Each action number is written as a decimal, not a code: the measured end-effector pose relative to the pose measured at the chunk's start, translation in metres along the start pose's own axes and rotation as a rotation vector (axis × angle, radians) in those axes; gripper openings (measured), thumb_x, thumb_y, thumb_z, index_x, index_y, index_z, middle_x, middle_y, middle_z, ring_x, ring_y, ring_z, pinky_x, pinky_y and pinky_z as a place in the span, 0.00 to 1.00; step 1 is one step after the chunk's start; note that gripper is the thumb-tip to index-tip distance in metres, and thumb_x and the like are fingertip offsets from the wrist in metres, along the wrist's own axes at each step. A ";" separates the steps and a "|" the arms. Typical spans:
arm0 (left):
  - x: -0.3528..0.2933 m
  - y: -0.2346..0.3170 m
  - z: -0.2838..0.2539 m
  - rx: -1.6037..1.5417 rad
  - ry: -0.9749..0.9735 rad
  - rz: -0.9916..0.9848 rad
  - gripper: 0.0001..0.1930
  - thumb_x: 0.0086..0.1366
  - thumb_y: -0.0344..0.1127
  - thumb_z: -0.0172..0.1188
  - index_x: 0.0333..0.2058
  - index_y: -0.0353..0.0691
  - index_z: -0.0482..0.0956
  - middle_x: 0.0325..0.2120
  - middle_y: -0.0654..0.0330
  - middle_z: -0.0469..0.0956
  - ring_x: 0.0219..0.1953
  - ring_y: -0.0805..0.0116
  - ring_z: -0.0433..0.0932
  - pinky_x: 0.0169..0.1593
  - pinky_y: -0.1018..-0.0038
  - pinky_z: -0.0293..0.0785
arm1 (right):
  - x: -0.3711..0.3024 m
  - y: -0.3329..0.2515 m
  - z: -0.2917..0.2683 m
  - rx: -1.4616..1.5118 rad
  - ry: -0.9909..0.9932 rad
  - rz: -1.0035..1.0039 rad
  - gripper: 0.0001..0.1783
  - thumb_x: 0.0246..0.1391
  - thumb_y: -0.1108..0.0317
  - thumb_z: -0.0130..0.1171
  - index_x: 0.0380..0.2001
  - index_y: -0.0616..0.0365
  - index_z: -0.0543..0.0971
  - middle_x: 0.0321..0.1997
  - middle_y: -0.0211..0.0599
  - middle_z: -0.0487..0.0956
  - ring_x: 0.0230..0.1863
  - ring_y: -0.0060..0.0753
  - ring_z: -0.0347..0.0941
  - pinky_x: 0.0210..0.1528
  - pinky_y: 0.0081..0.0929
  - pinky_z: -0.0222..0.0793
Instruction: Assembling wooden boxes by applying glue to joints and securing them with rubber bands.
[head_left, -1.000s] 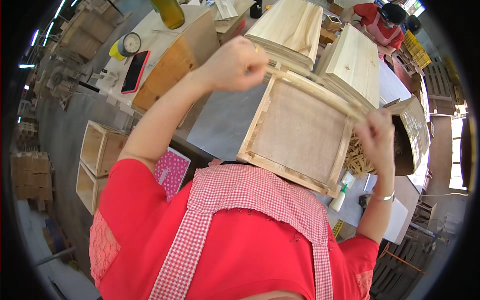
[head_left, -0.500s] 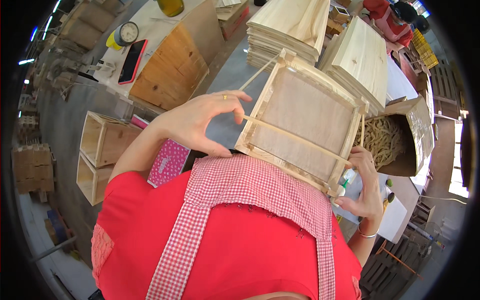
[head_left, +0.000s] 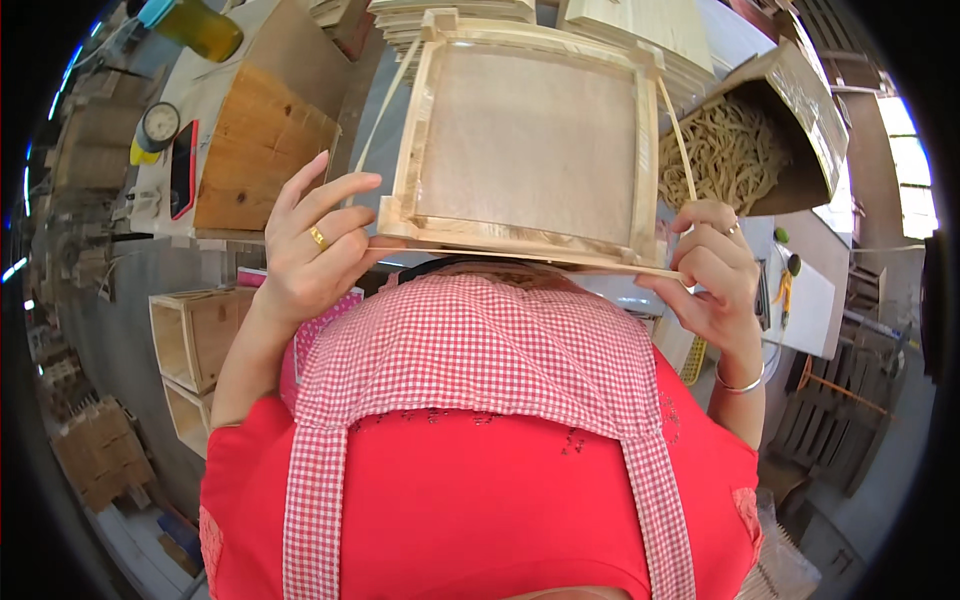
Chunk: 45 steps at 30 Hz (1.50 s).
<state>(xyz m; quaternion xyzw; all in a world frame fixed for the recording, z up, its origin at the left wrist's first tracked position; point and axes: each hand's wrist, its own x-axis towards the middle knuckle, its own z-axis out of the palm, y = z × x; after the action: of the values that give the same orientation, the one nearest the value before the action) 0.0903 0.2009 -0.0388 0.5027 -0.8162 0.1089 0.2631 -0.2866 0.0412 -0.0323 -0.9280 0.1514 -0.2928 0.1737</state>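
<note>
A shallow wooden box [head_left: 530,140] with a framed rim and a pale plywood bottom stands in front of my apron. Round it runs a stretched tan rubber band [head_left: 677,130], spanning outward past both sides and along the near edge. My left hand [head_left: 318,240] is closed on the band by the near left corner, with index finger and thumb extended. At the near right corner my right hand [head_left: 712,265] grips the other end of the band between curled fingers and thumb. Where the band passes behind the far side is hidden.
Stacked wooden panels [head_left: 640,35] lie beyond the box. To the right, an open cardboard box [head_left: 815,110] holds many tan bands. A wooden crate [head_left: 255,150], red-edged phone [head_left: 184,170], dial clock [head_left: 160,125] and bottle [head_left: 200,28] are at left, above small wooden boxes [head_left: 200,340].
The wooden box has turned nearly level and shifted left and away. The band has moved from across its middle to its near edge, both hands still on it.
</note>
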 end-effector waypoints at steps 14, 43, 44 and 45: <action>0.035 0.060 0.011 0.131 0.225 -0.050 0.26 0.51 0.46 0.77 0.46 0.36 0.84 0.44 0.54 0.83 0.47 0.52 0.82 0.52 0.59 0.77 | -0.003 0.028 0.010 0.042 0.077 0.000 0.35 0.35 0.49 0.80 0.44 0.58 0.82 0.51 0.40 0.80 0.59 0.46 0.76 0.63 0.46 0.66; 0.057 -0.024 0.052 -1.054 0.048 -1.012 0.27 0.74 0.47 0.59 0.63 0.35 0.72 0.46 0.60 0.81 0.46 0.75 0.78 0.48 0.75 0.75 | 0.028 0.036 0.083 0.743 0.443 0.595 0.29 0.67 0.61 0.58 0.65 0.65 0.69 0.38 0.35 0.83 0.32 0.13 0.73 0.28 0.17 0.66; 0.052 -0.026 0.057 -1.152 0.042 -1.023 0.26 0.74 0.46 0.58 0.64 0.35 0.72 0.47 0.60 0.80 0.47 0.76 0.78 0.49 0.75 0.75 | 0.029 0.035 0.080 0.720 0.435 0.577 0.29 0.67 0.63 0.58 0.66 0.66 0.69 0.38 0.34 0.83 0.32 0.12 0.73 0.29 0.16 0.66; 0.048 -0.027 0.060 -1.280 0.018 -0.999 0.26 0.75 0.45 0.57 0.65 0.35 0.71 0.48 0.60 0.80 0.49 0.76 0.78 0.51 0.75 0.75 | 0.029 0.033 0.077 0.688 0.402 0.648 0.29 0.66 0.65 0.58 0.66 0.67 0.69 0.38 0.34 0.83 0.32 0.11 0.73 0.30 0.15 0.66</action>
<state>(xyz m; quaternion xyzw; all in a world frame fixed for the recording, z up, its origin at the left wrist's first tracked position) 0.0774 0.1255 -0.0656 0.5589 -0.3976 -0.5053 0.5237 -0.2242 0.0185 -0.0910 -0.6480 0.3564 -0.4294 0.5183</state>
